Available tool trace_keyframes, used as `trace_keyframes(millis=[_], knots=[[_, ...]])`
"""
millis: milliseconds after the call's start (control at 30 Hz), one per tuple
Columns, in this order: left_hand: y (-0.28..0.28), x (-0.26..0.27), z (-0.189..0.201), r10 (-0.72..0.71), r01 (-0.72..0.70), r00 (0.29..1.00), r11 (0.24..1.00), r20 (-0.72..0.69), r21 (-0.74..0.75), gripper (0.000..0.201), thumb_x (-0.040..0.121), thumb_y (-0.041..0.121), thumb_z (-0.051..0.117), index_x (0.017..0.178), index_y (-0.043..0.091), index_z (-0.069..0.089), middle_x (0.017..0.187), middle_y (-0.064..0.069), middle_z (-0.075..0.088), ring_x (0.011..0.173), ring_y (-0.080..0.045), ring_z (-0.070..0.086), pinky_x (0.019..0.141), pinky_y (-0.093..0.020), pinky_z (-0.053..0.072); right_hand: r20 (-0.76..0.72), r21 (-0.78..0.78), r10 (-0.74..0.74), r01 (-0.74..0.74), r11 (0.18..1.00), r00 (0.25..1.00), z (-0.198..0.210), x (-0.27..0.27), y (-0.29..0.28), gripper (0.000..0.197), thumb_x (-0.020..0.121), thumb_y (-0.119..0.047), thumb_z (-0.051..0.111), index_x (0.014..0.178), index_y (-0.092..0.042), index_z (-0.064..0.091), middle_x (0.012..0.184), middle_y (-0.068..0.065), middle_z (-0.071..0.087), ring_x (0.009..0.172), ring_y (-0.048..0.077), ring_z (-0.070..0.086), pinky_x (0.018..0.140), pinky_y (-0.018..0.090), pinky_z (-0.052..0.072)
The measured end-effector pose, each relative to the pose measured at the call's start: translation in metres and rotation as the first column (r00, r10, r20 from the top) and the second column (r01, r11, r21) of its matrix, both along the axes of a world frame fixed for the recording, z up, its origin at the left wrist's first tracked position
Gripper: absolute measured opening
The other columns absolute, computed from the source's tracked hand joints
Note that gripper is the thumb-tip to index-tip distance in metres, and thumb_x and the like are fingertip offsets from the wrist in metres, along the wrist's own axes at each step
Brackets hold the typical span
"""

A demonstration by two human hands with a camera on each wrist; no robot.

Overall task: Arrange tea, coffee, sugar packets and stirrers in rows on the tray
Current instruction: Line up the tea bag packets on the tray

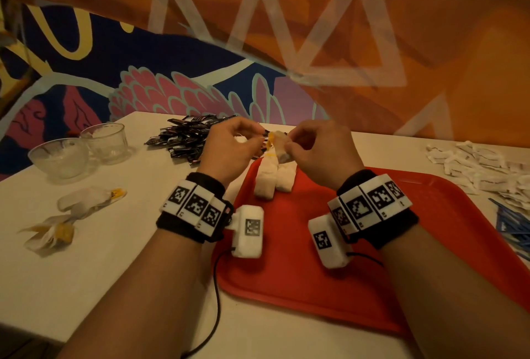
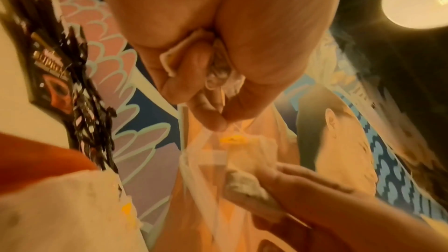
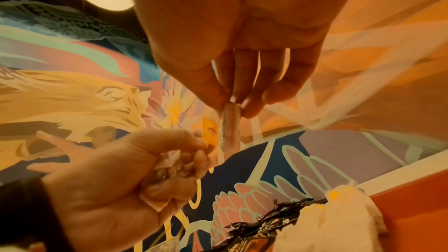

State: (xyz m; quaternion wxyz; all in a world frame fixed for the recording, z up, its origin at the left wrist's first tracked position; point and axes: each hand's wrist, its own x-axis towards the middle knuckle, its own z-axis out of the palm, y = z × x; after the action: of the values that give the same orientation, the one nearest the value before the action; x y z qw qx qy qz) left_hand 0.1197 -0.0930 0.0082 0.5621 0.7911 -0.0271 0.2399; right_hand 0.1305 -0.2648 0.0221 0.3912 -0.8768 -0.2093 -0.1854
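Both hands are raised above the far edge of the red tray point(image 1: 329, 287), which lies on the white worktop point(image 1: 100, 272). The right hand point(image 1: 321, 155) pinches one tea bag point(image 1: 279, 146) between thumb and fingertips. The left hand point(image 1: 229, 149) clenches crumpled tea bags point(image 2: 218, 72) in its palm and pinches near the yellow tag point(image 1: 270, 140). Two tea bags point(image 1: 274, 180) lie side by side on the tray. Loose tea bags point(image 1: 71, 215) lie on the worktop to the left, near two glass bowls point(image 1: 80, 149). Dark coffee sachets point(image 1: 186, 137) are piled behind the hands. White sugar packets point(image 1: 481, 166) and blue stirrers point(image 1: 513, 226) lie to the right.
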Motion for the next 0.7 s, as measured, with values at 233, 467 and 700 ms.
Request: trace_keyframes(millis=[233,467,700], knots=[[0.011,0.005,-0.002,0.22,-0.233,0.97,0.962,0.099,0.14,0.017,0.091,0.01,0.065,0.096,0.025,0.065,0.087,0.017,0.062,0.085,0.008,0.056,0.079,-0.016,0.045,-0.115,0.163,0.039,-0.02,0.986,0.993,0.002,0.003,-0.003,0.017,0.087,-0.018,0.071,0.074,-0.028,0.064,0.078,-0.008,0.068,0.076,0.007,0.065,0.066,0.018,0.045],[0.001,-0.001,0.004,-0.083,0.067,0.993,0.981,-0.081,-0.183,0.015,0.099,0.031,0.058,0.105,0.023,0.069,0.1,0.001,0.071,0.066,0.002,0.063,0.059,-0.022,0.048,-0.141,0.266,0.086,-0.046,0.963,0.986,0.002,0.006,-0.003,0.019,0.087,-0.016,0.07,0.076,-0.029,0.062,0.082,-0.004,0.071,0.077,0.012,0.067,0.068,0.03,0.051],[-0.003,-0.007,0.005,-0.19,0.188,0.982,0.978,-0.017,-0.091,0.009,0.095,0.018,0.064,0.096,0.017,0.073,0.087,0.002,0.066,0.047,0.005,0.051,0.05,-0.009,0.036,-0.208,0.326,0.189,-0.115,0.939,0.96,0.006,0.0,-0.004,0.02,0.084,-0.006,0.069,0.088,-0.026,0.064,0.081,0.001,0.073,0.072,0.011,0.069,0.059,0.024,0.047]])
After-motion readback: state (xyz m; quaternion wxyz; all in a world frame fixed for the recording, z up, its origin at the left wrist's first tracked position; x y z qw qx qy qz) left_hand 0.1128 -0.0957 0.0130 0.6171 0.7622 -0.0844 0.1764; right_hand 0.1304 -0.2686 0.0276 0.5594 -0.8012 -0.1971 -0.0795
